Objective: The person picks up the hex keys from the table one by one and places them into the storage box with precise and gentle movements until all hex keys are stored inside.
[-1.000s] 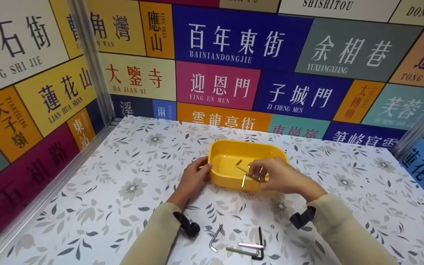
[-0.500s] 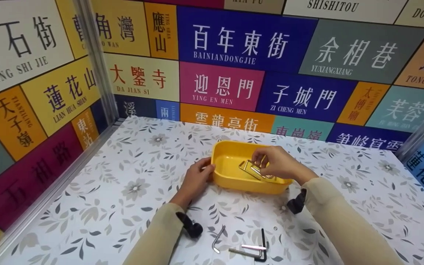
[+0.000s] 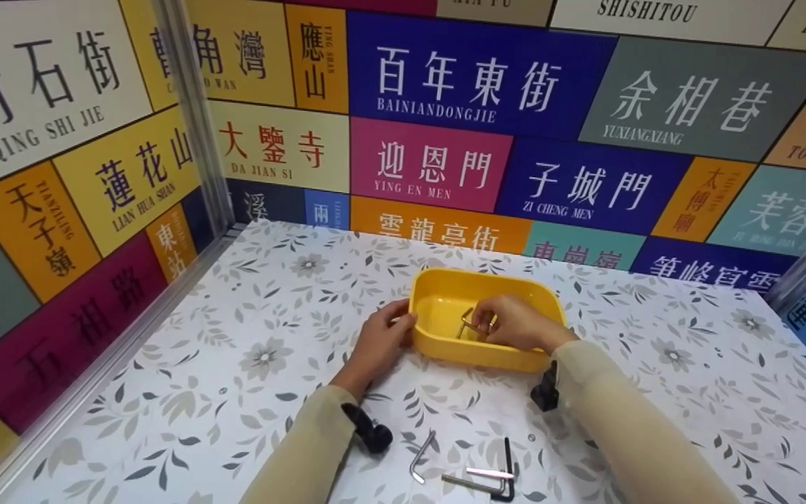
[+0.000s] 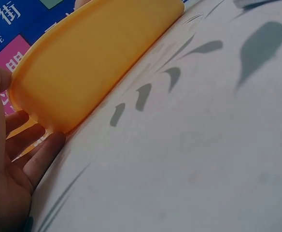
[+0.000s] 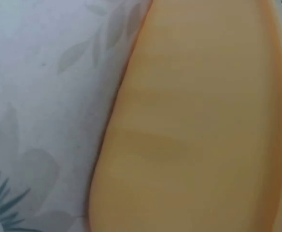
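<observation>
A yellow plastic box point(image 3: 487, 355) stands on the table, its long outer wall point(image 5: 189, 121) filling much of the right wrist view. My right hand point(image 3: 515, 325) reaches down inside it, fingers bent around L-shaped metal hex keys point(image 3: 464, 323) whose ends stick out to the left. The hand covers the rest of them, and the box wall hides them in the right wrist view. At the box's left end my left hand point(image 3: 383, 336) touches the outside. In the left wrist view its spread fingers point(image 4: 47, 152) lie against the end wall, the thumb by the rim.
Nearer to me on the flowered cloth point(image 3: 270, 420) lie several hex keys: a silver one point(image 3: 420, 458), a black one point(image 3: 509, 455), a dull brass-toned one point(image 3: 469, 483) and a shiny pinkish piece point(image 3: 489, 474) across the black one. Printed panels point(image 3: 431, 161) enclose the table.
My right hand has gone from over the box's front rim down into the box, carrying the hex keys. My left hand has stayed at the left end.
</observation>
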`<action>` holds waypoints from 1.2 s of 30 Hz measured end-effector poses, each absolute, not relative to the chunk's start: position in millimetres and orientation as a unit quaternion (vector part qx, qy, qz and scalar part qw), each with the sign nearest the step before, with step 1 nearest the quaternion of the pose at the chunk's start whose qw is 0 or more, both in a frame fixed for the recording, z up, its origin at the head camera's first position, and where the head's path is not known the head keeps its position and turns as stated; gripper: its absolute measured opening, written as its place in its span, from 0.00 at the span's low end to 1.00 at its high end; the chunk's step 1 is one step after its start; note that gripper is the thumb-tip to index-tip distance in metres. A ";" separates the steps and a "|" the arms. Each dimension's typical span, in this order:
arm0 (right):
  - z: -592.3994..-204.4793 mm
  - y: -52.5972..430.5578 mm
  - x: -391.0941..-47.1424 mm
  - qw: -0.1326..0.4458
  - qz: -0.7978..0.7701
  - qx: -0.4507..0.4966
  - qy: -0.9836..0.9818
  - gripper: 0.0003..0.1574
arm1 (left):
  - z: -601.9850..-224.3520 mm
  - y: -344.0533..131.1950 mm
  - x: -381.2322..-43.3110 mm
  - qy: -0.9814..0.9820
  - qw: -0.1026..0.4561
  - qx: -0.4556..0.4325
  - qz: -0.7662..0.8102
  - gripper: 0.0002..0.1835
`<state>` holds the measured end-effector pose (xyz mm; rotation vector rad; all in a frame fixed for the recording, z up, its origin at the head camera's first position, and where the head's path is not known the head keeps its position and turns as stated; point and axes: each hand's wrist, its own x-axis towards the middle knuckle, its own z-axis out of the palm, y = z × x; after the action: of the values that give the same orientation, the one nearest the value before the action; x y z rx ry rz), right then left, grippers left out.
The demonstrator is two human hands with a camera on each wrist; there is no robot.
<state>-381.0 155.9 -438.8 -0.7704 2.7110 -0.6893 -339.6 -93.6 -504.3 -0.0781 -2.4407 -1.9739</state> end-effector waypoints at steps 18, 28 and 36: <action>-443.9 157.8 -385.5 0.132 -0.191 -0.226 0.946 0.12 | -503.6 -92.2 -339.8 -0.777 0.006 -0.027 -0.629 0.28; -442.5 154.7 -386.9 0.136 -0.181 -0.169 0.959 0.15 | -503.9 -93.3 -338.0 -0.776 0.007 -0.028 -0.631 0.27; -443.2 158.9 -392.3 0.107 -0.165 -0.174 0.965 0.17 | -503.2 -93.0 -337.4 -0.766 0.009 -0.041 -0.642 0.26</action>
<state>-392.3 158.9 -443.2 -0.5112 2.8403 -0.4843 -337.4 -93.0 -503.2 -0.1271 -2.3917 -2.0050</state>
